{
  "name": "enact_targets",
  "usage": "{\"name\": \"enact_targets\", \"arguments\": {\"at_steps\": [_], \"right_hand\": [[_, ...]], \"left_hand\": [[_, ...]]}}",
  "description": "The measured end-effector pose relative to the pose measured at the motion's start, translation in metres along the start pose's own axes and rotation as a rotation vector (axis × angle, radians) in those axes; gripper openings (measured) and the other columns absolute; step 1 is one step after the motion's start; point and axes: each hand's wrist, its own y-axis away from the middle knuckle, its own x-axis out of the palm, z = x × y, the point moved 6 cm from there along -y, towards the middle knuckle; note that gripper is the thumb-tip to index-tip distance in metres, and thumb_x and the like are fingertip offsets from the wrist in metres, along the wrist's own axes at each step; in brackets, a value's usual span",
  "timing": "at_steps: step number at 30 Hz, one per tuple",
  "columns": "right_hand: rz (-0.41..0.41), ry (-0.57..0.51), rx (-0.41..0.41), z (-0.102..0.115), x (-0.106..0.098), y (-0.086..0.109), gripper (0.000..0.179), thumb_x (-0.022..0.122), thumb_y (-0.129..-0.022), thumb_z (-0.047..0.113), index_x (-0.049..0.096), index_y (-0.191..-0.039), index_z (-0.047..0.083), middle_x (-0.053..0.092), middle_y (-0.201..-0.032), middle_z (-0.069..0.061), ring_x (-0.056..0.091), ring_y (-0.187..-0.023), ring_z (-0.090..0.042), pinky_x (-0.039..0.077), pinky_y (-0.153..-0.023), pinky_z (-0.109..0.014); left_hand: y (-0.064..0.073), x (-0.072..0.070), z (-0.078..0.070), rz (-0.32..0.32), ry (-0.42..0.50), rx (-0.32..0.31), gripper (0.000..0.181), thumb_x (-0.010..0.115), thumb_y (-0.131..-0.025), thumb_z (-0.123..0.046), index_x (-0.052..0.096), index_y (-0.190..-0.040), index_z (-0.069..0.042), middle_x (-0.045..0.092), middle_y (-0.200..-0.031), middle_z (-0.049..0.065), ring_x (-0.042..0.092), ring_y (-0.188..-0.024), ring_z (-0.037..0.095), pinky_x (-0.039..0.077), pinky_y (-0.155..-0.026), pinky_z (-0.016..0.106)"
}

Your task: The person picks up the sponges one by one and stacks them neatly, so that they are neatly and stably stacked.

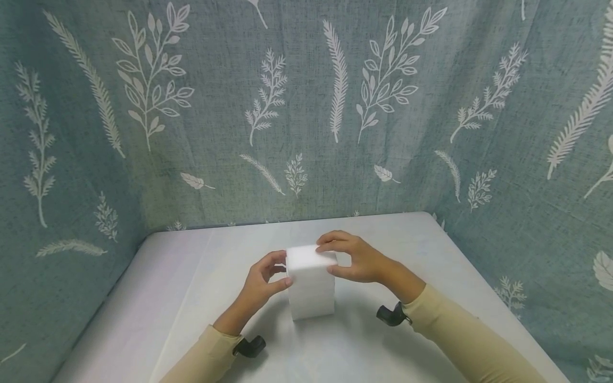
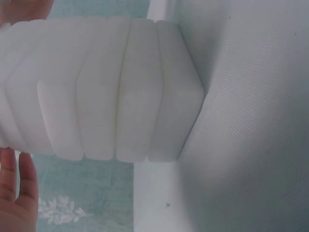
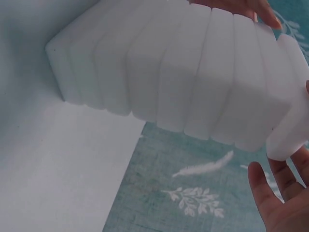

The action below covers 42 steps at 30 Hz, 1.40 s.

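A tall stack of white sponge blocks (image 1: 312, 292) stands upright on the table, its blocks lying flat one over another. From the left, my left hand (image 1: 261, 279) grips the upper part of the stack, thumb at the near edge and fingers on the far side. My right hand (image 1: 359, 259) holds the top of the stack from the right, fingers over the upper face and thumb at the near right edge. In the right wrist view the topmost sponge (image 3: 290, 108) sits askew from the blocks below, with right-hand fingers (image 3: 282, 183) at its edge.
The white-covered table (image 1: 191, 308) reaches back to a green-grey curtain (image 1: 215, 117) with white leaf prints, which also hangs along both sides. A small black camera is strapped at each wrist, one by the left sleeve (image 1: 203, 354) and one by the right sleeve (image 1: 460, 330).
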Motion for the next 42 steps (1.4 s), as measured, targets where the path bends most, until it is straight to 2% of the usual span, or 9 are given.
{"name": "enact_targets", "arguments": {"at_steps": [6,18,21,28,36,42], "right_hand": [[0.000,-0.001,-0.028,0.0018,0.0036,-0.0009,0.037,0.072,-0.086,0.017,0.067,-0.122,0.012,0.056,-0.130,-0.003,0.050,-0.121,-0.021,0.047,-0.097,-0.042],[0.013,-0.005,-0.025,-0.0019,0.0063,-0.0012,0.037,0.072,-0.087,0.018,0.066,-0.123,0.014,0.056,-0.131,-0.002,0.050,-0.122,-0.021,0.046,-0.097,-0.042],[0.016,-0.002,-0.036,-0.0019,0.0070,-0.0011,0.037,0.071,-0.087,0.018,0.066,-0.123,0.013,0.055,-0.131,-0.002,0.050,-0.122,-0.021,0.046,-0.097,-0.042],[0.020,-0.006,-0.049,-0.0018,0.0079,-0.0003,0.037,0.072,-0.087,0.016,0.065,-0.123,0.013,0.056,-0.130,-0.004,0.050,-0.122,-0.021,0.047,-0.097,-0.042],[0.020,-0.001,-0.043,-0.0044,0.0090,-0.0015,0.038,0.072,-0.086,0.017,0.066,-0.123,0.013,0.055,-0.131,-0.002,0.050,-0.122,-0.021,0.046,-0.097,-0.042],[0.025,-0.004,-0.044,-0.0046,0.0100,-0.0021,0.037,0.073,-0.086,0.016,0.066,-0.122,0.013,0.055,-0.131,-0.001,0.049,-0.123,-0.020,0.046,-0.097,-0.043]], "left_hand": [[0.0006,0.0001,-0.0010,-0.005,0.005,-0.002,0.046,0.071,-0.083,0.005,0.055,-0.126,0.006,0.059,-0.123,0.016,0.056,-0.109,0.022,0.040,-0.095,0.062],[0.0001,0.0006,-0.0007,0.003,0.014,0.006,0.045,0.070,-0.084,0.004,0.055,-0.126,0.005,0.059,-0.124,0.016,0.055,-0.108,0.022,0.039,-0.094,0.065],[0.0004,0.0005,-0.0010,0.003,0.018,0.002,0.045,0.070,-0.084,0.004,0.055,-0.126,0.005,0.059,-0.124,0.016,0.055,-0.109,0.022,0.039,-0.094,0.064],[0.0013,0.0002,-0.0009,0.005,-0.012,-0.009,0.045,0.070,-0.084,0.003,0.055,-0.126,0.005,0.059,-0.124,0.016,0.055,-0.110,0.024,0.043,-0.095,0.055],[0.0001,0.0003,-0.0014,0.019,0.009,0.022,0.043,0.069,-0.084,0.005,0.056,-0.125,0.006,0.058,-0.123,0.017,0.055,-0.111,0.025,0.042,-0.094,0.059],[0.0011,0.0000,0.0023,0.021,-0.002,0.007,0.045,0.071,-0.085,0.002,0.056,-0.127,0.004,0.058,-0.125,0.015,0.054,-0.112,0.028,0.042,-0.094,0.059]]}}
